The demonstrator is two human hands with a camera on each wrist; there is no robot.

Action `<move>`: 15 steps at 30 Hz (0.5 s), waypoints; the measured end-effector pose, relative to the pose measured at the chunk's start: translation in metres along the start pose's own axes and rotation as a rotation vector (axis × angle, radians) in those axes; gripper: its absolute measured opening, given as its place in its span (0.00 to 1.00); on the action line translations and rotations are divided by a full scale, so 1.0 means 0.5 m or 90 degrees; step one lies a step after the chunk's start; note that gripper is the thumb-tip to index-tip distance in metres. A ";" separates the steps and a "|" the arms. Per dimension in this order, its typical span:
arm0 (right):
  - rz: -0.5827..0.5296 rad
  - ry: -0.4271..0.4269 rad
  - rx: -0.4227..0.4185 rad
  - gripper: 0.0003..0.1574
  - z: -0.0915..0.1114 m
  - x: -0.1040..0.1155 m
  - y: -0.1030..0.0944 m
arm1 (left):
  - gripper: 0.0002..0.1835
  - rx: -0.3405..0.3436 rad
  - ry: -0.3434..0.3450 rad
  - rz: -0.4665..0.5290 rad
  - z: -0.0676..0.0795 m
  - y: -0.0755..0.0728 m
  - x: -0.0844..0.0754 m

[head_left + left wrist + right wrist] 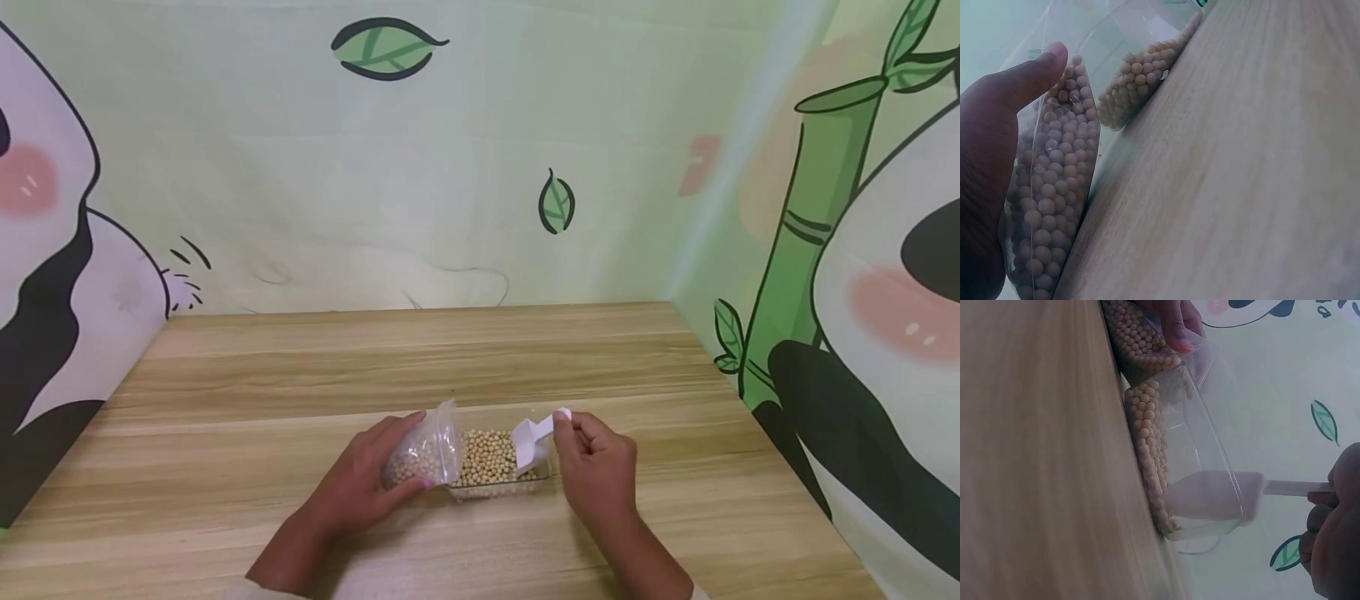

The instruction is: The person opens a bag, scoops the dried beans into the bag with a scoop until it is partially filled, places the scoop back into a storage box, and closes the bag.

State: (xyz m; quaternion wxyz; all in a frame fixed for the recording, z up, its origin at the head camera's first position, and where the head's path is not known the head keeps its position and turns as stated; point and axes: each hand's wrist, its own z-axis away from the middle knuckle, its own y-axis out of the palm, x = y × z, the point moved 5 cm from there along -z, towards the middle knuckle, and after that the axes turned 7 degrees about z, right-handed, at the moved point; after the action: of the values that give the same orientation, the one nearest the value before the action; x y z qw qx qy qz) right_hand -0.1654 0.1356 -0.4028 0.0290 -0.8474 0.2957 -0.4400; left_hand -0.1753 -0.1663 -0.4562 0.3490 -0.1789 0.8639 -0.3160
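Observation:
My left hand [360, 475] grips a clear plastic bag [417, 457] of round, pale beans that look like soybeans. The bag's open mouth leans against the left end of a clear rectangular box [501, 486]. Inside the box lies a layer of the same beans [486, 454]. With thumb and fingers, my right hand [603, 467] pinches the handle of a white plastic scoop [529, 447] at the box's right end. In the right wrist view the scoop's head [1210, 495] is tilted down inside the box, its lower edge near the beans.
Box and bag rest on a wood-grain table [420, 358]. Behind it hangs a pale green backdrop [465, 125] printed with leaves, and printed pandas and bamboo [817, 192] border the table on both sides.

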 end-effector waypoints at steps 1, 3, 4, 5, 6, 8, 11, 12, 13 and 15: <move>0.010 0.000 0.005 0.11 0.000 -0.001 0.000 | 0.42 0.000 -0.001 -0.001 0.000 0.000 0.000; 0.032 0.019 0.015 0.11 -0.002 -0.005 0.001 | 0.42 -0.001 0.001 0.000 0.000 0.000 0.000; 0.040 0.041 0.023 0.12 -0.004 -0.008 0.001 | 0.42 -0.001 0.001 0.000 0.000 0.000 0.000; 0.044 0.069 0.032 0.12 -0.005 -0.012 0.001 | 0.42 -0.001 0.002 0.000 0.000 0.000 0.001; 0.048 0.099 0.041 0.13 -0.006 -0.017 0.001 | 0.43 -0.001 0.002 -0.001 0.000 0.001 0.001; 0.050 0.169 0.062 0.14 -0.008 -0.028 0.003 | 0.43 -0.001 0.002 0.000 0.001 0.001 0.003; 0.030 0.280 0.101 0.17 -0.008 -0.046 0.008 | 0.43 0.000 -0.001 0.001 0.001 0.001 0.004; 0.022 0.311 0.113 0.17 -0.007 -0.052 0.011 | 0.44 0.001 -0.003 0.002 0.001 0.001 0.004; 0.002 0.346 0.127 0.18 -0.006 -0.058 0.014 | 0.44 0.001 -0.003 0.004 0.001 0.001 0.004; -0.047 0.411 0.151 0.19 -0.002 -0.068 0.020 | 0.44 0.000 -0.003 0.004 0.001 0.002 0.004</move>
State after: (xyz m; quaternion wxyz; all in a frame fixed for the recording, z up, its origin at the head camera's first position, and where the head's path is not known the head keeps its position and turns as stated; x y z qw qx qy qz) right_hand -0.1860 0.1458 -0.4301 0.0163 -0.6654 0.2056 -0.7175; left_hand -0.1765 -0.1671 -0.4581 0.3522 -0.1766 0.8636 -0.3147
